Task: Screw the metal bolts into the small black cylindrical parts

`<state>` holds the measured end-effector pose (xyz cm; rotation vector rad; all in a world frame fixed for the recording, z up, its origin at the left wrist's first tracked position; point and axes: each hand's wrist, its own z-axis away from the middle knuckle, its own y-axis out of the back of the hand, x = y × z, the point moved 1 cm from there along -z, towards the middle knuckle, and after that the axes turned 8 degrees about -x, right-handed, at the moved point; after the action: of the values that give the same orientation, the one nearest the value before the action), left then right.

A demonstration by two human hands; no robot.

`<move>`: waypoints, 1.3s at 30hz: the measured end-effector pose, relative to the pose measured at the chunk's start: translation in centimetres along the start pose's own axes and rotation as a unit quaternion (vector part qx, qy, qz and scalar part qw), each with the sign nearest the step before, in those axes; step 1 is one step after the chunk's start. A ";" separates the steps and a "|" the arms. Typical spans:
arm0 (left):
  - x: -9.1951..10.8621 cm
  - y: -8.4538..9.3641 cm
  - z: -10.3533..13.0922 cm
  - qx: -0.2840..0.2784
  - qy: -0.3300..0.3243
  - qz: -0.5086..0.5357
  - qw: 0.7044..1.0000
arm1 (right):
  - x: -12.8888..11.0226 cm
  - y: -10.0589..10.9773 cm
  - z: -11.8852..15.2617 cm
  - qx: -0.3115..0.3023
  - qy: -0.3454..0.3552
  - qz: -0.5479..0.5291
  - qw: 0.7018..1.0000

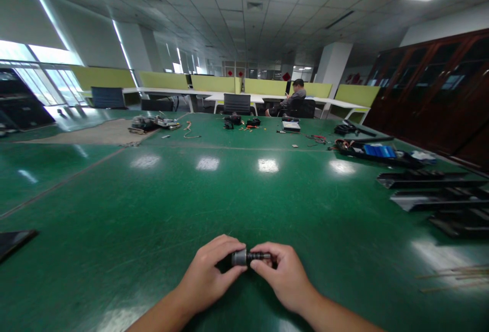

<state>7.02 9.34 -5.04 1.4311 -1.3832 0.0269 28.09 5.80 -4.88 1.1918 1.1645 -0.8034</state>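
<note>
Your left hand (216, 272) has its thumb and fingers closed round the wide grey end of a cylindrical metal part (240, 257). Your right hand (283, 275) pinches the part's slimmer, dark, ridged shaft, whose tip points to the right. The part lies roughly level between your two hands, over the near edge area of the green worktop (198, 194); you cannot tell from this view whether it touches the surface.

Well off to your right are some thin tan rods (458, 274), blurred, and beyond them several black channel-shaped rails (439, 199). At your far left, a dark flat panel (15, 242) pokes into view.

Farther out on the right, a long black tray-like piece (355, 150) has something bright blue (379, 150) on it, with red and black wires (318, 139) near its left end. Across the far part of the worktop you have a white-topped box (291, 126), small black devices (233, 121) near the middle, and a cluttered pile of grey and dark parts (147, 122) on the left, by a brown sheet (95, 132).

Past the worktop, a seated person (296, 95) is near yellow-green partitions (265, 86).
</note>
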 end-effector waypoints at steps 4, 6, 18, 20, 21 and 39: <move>0.0 0.0 0.0 0.006 -0.009 -0.002 1.000 | 0.0 0.0 0.1 0.001 0.002 -0.001 1.000; 0.0 0.1 0.0 0.009 -0.011 -0.003 1.000 | 0.0 0.0 0.1 0.001 0.001 -0.002 1.000; -0.2 0.1 0.1 0.011 -0.001 -0.005 1.000 | 0.5 0.0 -0.1 0.003 -0.006 -0.027 1.000; -0.2 0.1 0.1 0.013 -0.003 -0.003 1.000 | 0.4 0.0 0.0 0.003 -0.006 -0.028 1.000; -0.2 0.1 0.0 0.013 -0.004 -0.003 1.000 | 0.4 0.0 0.0 0.003 -0.006 -0.028 1.000; 0.0 0.4 0.1 0.022 0.000 -0.002 1.000 | -0.1 0.1 0.0 0.016 -0.001 -0.037 0.999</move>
<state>6.68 9.37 -4.90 1.4703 -1.3874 0.0533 28.16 5.85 -4.70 1.1801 1.2037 -0.8808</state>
